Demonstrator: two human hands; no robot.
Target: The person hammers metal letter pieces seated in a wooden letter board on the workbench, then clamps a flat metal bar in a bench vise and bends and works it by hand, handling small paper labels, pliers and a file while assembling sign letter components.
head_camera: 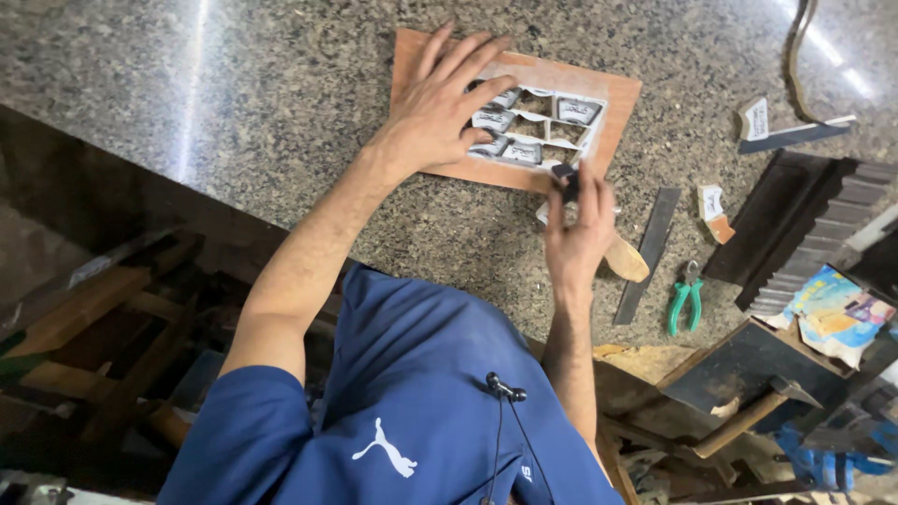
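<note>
Right hand (577, 229) pinching dark piece (564, 174), left hand (440, 108) pressing tray (538, 122)

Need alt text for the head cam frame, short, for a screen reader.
A person's left hand presses flat on a brown board bearing a white grid of small dark pieces, while the right hand pinches one dark piece at the board's near edge. They lie on a speckled stone counter, with a metal strip and green pliers to the right.
</note>
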